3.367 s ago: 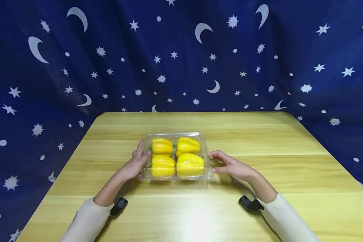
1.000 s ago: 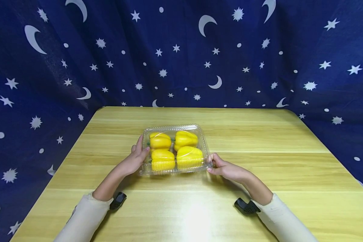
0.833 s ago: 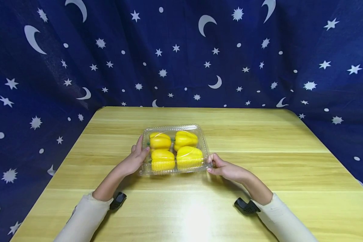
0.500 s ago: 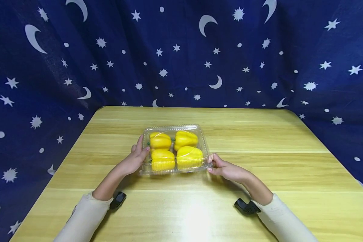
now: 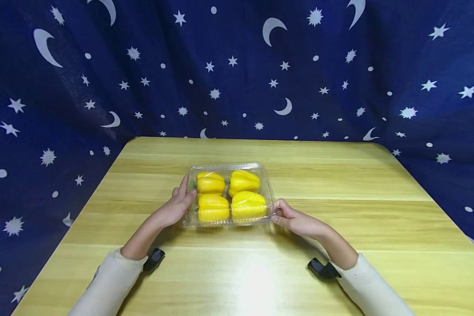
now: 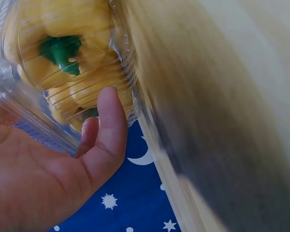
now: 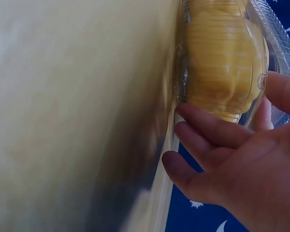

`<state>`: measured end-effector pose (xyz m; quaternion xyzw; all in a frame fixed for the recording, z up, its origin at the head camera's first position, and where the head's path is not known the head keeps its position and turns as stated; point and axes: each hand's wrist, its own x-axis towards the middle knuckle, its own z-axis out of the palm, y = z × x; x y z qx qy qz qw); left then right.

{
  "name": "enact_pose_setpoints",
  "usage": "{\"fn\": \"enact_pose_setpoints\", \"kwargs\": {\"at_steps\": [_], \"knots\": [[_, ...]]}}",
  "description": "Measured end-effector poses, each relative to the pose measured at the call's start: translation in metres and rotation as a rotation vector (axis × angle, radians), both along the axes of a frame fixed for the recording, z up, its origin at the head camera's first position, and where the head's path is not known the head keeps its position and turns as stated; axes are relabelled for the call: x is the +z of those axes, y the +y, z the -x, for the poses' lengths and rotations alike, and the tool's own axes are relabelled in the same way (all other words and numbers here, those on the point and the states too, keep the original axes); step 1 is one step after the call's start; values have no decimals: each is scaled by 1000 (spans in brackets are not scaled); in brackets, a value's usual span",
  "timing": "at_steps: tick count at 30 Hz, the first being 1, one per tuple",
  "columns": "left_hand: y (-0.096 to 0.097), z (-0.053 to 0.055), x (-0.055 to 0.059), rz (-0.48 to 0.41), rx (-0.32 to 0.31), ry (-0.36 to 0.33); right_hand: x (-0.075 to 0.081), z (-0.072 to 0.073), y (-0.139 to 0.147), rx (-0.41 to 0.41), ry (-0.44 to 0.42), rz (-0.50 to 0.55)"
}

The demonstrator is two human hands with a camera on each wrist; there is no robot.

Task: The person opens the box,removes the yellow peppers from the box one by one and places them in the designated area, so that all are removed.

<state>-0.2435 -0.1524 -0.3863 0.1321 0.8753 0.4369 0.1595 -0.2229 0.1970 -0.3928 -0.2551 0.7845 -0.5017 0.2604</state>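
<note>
A clear plastic clamshell container (image 5: pixel 231 224) with its lid down stands on the table, turned slightly, holding several yellow bell peppers (image 5: pixel 213 208). In the left wrist view, green stems (image 6: pixel 62 50) face the container's side wall. My left hand (image 5: pixel 174 208) holds the container's left side, thumb at the lid's edge and fingers along the wall. At the near right corner, my right hand (image 5: pixel 298 220) pinches the rim between thumb and fingers. In the right wrist view, the lower fingers (image 7: pixel 208 130) lie near the container's bottom edge; other fingertips are partly hidden.
The light wooden table (image 5: pixel 339 175) has rounded far corners. A dark blue curtain (image 5: pixel 237 96) with white moons and stars hangs behind it and at both sides. Black wrist-worn devices (image 5: pixel 154 260) sit at both pale sleeves.
Since the earliest frame, my right hand has closed on the near right corner and the container has turned slightly. Over the last second, hands and container stay almost still; the head view shifts a little.
</note>
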Motion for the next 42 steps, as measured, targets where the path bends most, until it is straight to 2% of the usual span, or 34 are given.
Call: {"fn": "enact_pose_setpoints", "kwargs": {"at_steps": [9,14,20,28,31,37,42], "knots": [[0,0,0,-4,-2,2,2,3,0,-165,5,24],[0,0,0,-3,0,4,4,9,0,-219,75,35],[0,-1,4,9,-16,-6,9,16,-2,-229,190,8],[-1,-1,3,9,-23,-23,12,18,-4,-208,226,29],[-1,-1,3,6,-24,-24,13,17,-4,-181,188,67],[-2,1,2,16,-25,-28,10,17,-5,-114,10,157],[-2,2,2,21,-11,-7,5,19,-2,-90,-12,168]]}}
